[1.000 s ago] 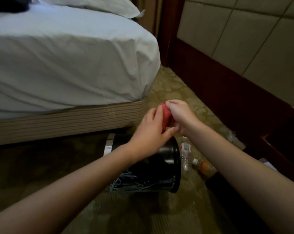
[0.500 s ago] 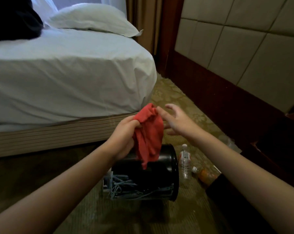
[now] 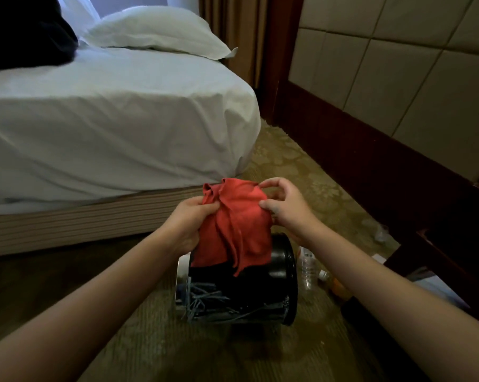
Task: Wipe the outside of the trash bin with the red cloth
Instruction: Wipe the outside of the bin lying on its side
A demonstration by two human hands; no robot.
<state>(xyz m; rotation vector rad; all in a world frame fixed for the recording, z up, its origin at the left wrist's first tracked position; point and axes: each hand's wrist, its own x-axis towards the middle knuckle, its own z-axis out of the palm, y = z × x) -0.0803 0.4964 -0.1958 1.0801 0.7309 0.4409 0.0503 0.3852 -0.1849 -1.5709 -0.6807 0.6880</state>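
- The floor is carpet (image 3: pixel 155 334) – olive-brown, ribbed in fine lines close to the camera, with a pale leafy pattern further off, toward the wall.
- The trash bin (image 3: pixel 281 274), glossy black, appears to lie on its side on that carpet, a silver rim at its left end and a round black end facing right. Pale bluish strips show along its lower part; I cannot tell whether they lie in it or on it.
- The red cloth (image 3: pixel 237 227) is held up in the air in front of the bin's upper part, crumpled and hanging in folds. Whether its bottom edge touches the bin cannot be told.
- The left hand (image 3: pixel 190 224) grips the cloth's left side, fingers curled into the fabric.
- The right hand (image 3: pixel 286 210) pinches the cloth's upper right edge between thumb and fingertips.
- A clear plastic bottle (image 3: pixel 307 268) is just beside the bin on its right, and something orange (image 3: pixel 334 285) lies on the floor just past it.
- A bed (image 3: pixel 117 128) fills the left – a white sheet drawn over the mattress corner, a striped beige base (image 3: pixel 75 219) below it down to the carpet.
- A white pillow (image 3: pixel 155 31) lies at the far end of the bed, with a dark bundle (image 3: pixel 26 34) to its left.
- The right-hand wall has padded beige panels (image 3: pixel 392 78) above a dark wood skirting (image 3: pixel 351 161).
- Brown curtain (image 3: pixel 232 28) hangs in the far corner.
- Dark wood furniture (image 3: pixel 453 257) stands at the right edge.
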